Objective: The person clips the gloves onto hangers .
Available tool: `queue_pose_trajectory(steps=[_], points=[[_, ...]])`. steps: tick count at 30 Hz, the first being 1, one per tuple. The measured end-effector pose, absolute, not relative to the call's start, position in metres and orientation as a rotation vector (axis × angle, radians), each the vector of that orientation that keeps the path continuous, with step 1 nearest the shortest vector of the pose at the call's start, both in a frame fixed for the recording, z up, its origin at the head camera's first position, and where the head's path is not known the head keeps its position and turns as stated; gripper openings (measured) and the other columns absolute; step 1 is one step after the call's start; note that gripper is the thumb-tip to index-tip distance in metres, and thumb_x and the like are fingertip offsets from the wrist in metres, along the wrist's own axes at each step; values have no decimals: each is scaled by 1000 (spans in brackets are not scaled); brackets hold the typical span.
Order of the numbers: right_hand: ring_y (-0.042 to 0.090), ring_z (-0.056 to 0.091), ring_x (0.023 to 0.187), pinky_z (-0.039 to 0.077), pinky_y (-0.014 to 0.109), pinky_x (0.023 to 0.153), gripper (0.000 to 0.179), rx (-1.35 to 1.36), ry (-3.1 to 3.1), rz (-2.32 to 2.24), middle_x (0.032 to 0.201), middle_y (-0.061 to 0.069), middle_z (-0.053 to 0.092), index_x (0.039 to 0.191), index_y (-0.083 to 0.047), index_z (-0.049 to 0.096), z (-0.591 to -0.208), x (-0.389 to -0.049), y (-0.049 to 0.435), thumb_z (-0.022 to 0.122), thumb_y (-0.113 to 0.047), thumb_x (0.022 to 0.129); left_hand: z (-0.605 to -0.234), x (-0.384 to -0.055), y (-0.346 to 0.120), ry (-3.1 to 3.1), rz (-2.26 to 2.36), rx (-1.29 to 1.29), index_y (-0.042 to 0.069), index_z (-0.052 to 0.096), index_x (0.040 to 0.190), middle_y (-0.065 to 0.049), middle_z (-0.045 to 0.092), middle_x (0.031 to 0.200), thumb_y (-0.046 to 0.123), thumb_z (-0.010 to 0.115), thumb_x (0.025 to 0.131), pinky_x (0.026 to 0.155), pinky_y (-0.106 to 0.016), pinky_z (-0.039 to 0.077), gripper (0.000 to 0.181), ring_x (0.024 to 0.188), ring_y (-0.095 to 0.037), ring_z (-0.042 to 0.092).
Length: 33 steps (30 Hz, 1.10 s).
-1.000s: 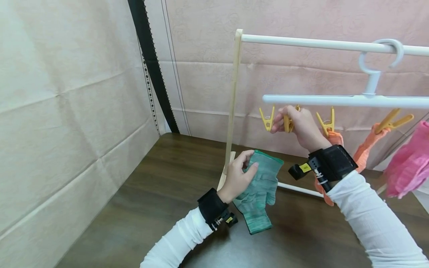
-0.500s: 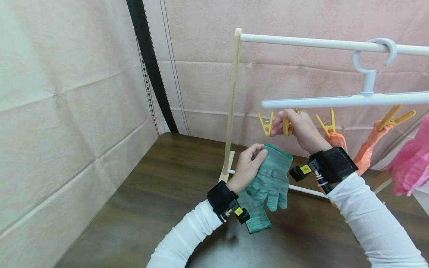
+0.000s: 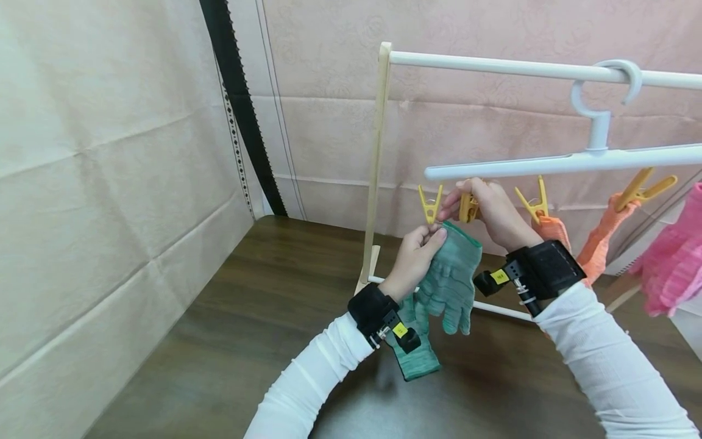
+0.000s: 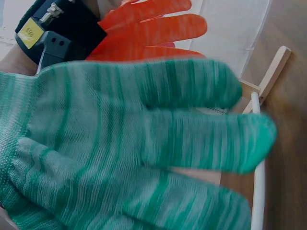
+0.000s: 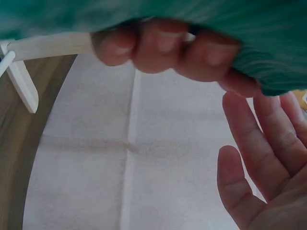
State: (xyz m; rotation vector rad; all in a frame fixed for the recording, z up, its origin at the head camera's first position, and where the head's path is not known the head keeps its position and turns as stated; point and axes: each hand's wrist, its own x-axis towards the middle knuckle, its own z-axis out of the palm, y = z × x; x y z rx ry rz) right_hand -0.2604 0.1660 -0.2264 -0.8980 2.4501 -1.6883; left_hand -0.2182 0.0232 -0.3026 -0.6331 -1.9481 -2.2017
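My left hand (image 3: 410, 259) pinches a green striped knit glove (image 3: 452, 277) by its cuff, just below a yellow clothespin (image 3: 430, 204) under the hanger's left end. The glove's fingers hang down; in the left wrist view it fills much of the frame. My right hand (image 3: 496, 213) is raised beside that cuff, its thumb apart from its fingers in the right wrist view. A second yellow clothespin (image 3: 468, 208) hangs against the right hand. Another green glove (image 3: 418, 360) lies lower, partly hidden by the left wrist.
A pale blue hanger (image 3: 548, 164) hooks over the white bar (image 3: 493, 65) of a wooden-sided rack (image 3: 377, 152). Orange gloves (image 3: 595, 250) hang from other yellow clothespins (image 3: 536, 200). Pink cloth (image 3: 671, 268) hangs at the far right above the brown table (image 3: 219, 353).
My left hand has risen toward the clothespins, lifting one green glove off the other. The right hand has stayed nearly in place. The hanger has tilted slightly.
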Motion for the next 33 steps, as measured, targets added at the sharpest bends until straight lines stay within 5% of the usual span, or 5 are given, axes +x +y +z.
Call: queue_pose_trajectory(steps=[8, 20, 33], points=[[8, 62, 81, 45, 22, 76, 40, -858, 2568, -1631, 80, -11, 66, 91, -8, 64, -227, -259, 168, 31, -30, 94, -306, -234, 26, -1927, -2273, -655, -7, 42, 126, -22, 52, 117, 13, 41, 94, 79, -16, 40, 37, 93, -6, 49], [6, 59, 83, 44, 23, 73, 43, -788, 2598, -1662, 85, -12, 64, 99, -3, 62, -227, -257, 165, 31, -33, 94, -309, -245, 37, -1892, -2335, -576, -8, 53, 108, 2, 52, 77, 17, 46, 92, 62, -17, 39, 30, 70, -4, 49], [6, 57, 87, 44, 22, 73, 40, -816, 2563, -1657, 86, -14, 65, 100, -9, 63, -230, -258, 168, 34, -36, 93, -304, -246, 45, -1839, -2397, -447, -2, 55, 112, 3, 53, 90, 18, 48, 91, 72, -19, 39, 30, 80, -6, 48]])
